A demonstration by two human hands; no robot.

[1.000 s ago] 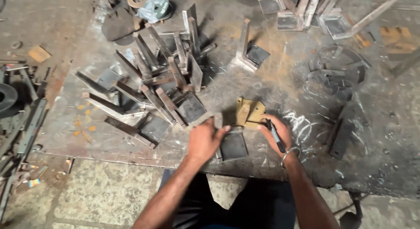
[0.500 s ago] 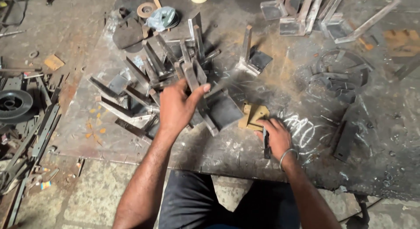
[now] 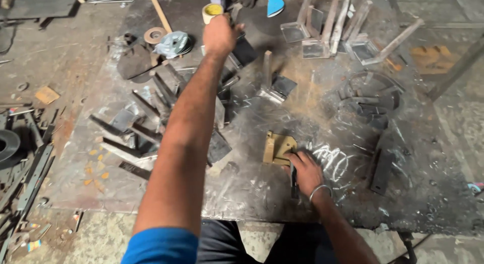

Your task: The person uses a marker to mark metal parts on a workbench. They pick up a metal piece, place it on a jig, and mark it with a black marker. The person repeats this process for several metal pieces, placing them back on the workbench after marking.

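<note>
My left hand (image 3: 221, 34) reaches far across the steel worktable (image 3: 252, 188). Its fingers are closed on a welded piece with a dark square plate (image 3: 245, 51), at the far end of a pile of similar pieces (image 3: 146, 123). My right hand (image 3: 305, 170) rests near the table's front edge. Its fingers touch a small yellowish metal jig (image 3: 279, 147) and it grips a slim dark bar (image 3: 293, 186) that lies under the palm. A metal bangle sits on that wrist.
A roll of tape (image 3: 212, 12) and grinding discs (image 3: 174, 42) lie beyond the pile. Welded frames (image 3: 327, 32) stand at the back right, ring-shaped parts (image 3: 370, 97) and a flat bar (image 3: 380, 170) to the right. Scrap strips (image 3: 25, 178) litter the floor at left.
My left hand took a plate piece from beside the jig, carried it over the pile and now stretches to the table's far side. My right hand stayed by the jig.
</note>
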